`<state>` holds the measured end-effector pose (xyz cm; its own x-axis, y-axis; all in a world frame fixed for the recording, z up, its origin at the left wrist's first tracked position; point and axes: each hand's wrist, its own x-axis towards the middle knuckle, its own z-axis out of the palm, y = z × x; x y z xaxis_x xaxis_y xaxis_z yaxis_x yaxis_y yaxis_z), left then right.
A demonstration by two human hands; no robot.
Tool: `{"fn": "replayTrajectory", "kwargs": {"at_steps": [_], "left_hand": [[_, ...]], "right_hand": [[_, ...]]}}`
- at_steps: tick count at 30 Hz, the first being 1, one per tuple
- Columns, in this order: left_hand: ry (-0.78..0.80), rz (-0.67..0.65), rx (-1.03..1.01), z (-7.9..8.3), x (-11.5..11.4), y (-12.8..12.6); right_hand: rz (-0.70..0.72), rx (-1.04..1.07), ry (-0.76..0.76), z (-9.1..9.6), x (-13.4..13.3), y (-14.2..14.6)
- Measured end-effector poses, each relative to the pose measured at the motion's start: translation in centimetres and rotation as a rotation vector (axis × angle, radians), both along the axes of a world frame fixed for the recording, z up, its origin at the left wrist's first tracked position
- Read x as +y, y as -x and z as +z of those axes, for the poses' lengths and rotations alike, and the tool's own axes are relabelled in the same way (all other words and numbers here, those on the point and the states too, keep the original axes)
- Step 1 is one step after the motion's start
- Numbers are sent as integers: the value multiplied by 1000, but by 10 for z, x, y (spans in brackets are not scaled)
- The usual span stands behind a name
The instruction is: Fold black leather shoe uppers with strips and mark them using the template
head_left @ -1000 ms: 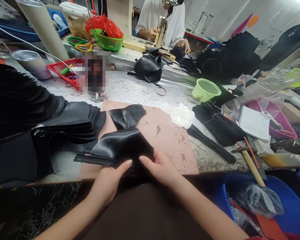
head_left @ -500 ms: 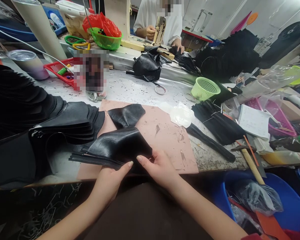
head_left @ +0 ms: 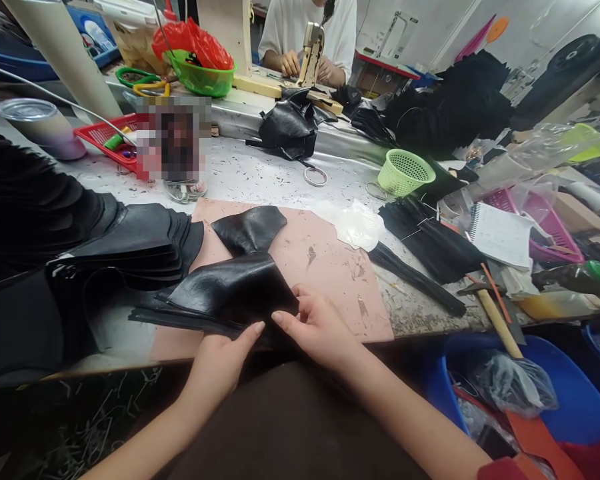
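A glossy black leather piece (head_left: 235, 287) with a zipper (head_left: 190, 313) along its near edge is held between my two hands, above the front of a pink board (head_left: 330, 267). My left hand (head_left: 230, 350) grips the near edge, thumb on top and fingers hidden beneath. My right hand (head_left: 313, 323) pinches the right end between thumb and curled fingers. Just behind lies a second black leather piece (head_left: 250, 229) on the board. To the left, a tall stack of black cut pieces (head_left: 140, 233) reaches the board's edge.
Right of the board lie a white crumpled sheet (head_left: 359, 225), black zipper strips (head_left: 430, 237) and a hammer (head_left: 497, 320). A green basket (head_left: 406, 173) and a tape roll (head_left: 315, 176) stand behind. Across the bench a person (head_left: 305, 40) works at a machine. A blue tub (head_left: 570, 400) is below right.
Both hands keep hold of the leather piece, nearly in the same place. The view has shifted slightly. Across the bench, the person's hand has moved from the black pieces toward the machine.
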<state>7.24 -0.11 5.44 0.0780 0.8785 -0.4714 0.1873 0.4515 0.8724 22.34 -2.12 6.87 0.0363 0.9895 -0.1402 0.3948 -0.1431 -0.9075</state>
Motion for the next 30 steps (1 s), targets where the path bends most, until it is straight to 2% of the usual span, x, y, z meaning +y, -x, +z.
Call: {"fn": "replayTrajectory", "kwargs": {"at_steps": [4, 9, 12, 16, 20, 24, 30], "left_hand": [[5, -19, -10, 4, 3, -1], [50, -33, 56, 12, 6, -1], [83, -38, 28, 14, 6, -2], [119, -34, -49, 8, 4, -2], [62, -12, -35, -1, 3, 2], [58, -36, -6, -3, 3, 5], [106, -93, -88, 0, 5, 7]], "right_hand": [[-11, -10, -46, -3, -4, 1], [43, 21, -25, -1, -6, -6], [51, 55, -33, 0, -7, -12], [102, 154, 109, -1, -7, -16], [89, 173, 263, -4, -5, -13], [74, 153, 313, -4, -3, -11], [64, 145, 404, -5, -3, -12]]}}
